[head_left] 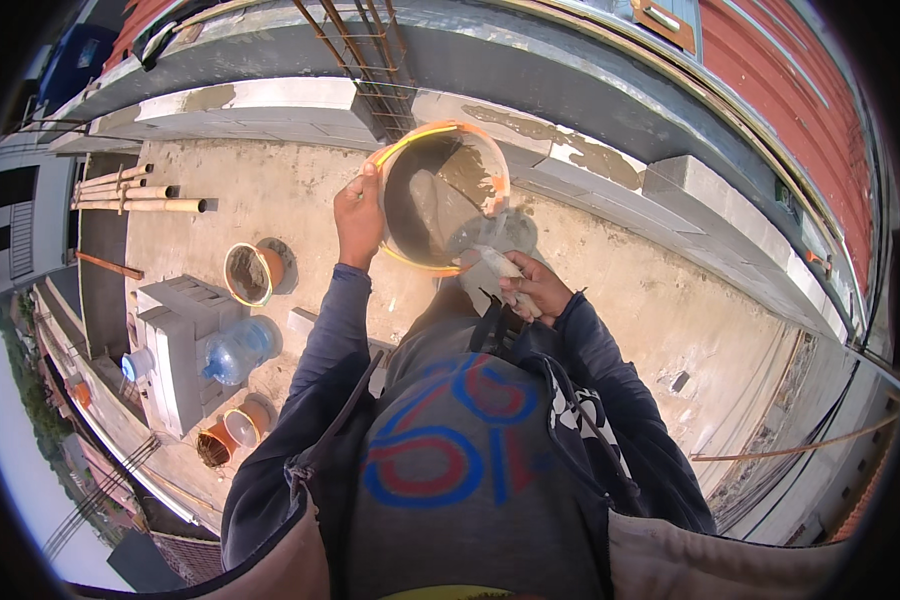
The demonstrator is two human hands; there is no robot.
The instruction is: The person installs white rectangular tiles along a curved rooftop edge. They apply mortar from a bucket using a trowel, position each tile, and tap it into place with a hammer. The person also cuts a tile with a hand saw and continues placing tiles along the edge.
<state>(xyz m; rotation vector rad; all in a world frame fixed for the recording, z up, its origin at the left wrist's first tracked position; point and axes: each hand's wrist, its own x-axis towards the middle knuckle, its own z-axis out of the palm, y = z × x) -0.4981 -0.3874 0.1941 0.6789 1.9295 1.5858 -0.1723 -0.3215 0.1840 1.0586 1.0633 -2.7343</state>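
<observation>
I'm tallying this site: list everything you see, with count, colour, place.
Large bucket: 1, orange, upper centre
Hand tool, type unclear: 1, pale, centre
Other buckets: at least 2, orange, left
Lying jug: 1, translucent blue, left
Block stack: 1, grey, left
Poles: several, tan, upper left
Low wall: 1, pale grey, top
Steel rods: several, rusty, top centre
Corrugated sheeting: one stretch, red, upper right
Sleeves: 2, dark blue, lower centre
Left hand: 1, bare, large bucket's left rim
Right hand: 1, bare, around tool

Bright daylight flooding the floor (660,310), shadow beside a mortar bucket (273,267), blur near the right hand (536,290), edges bowing.
</observation>
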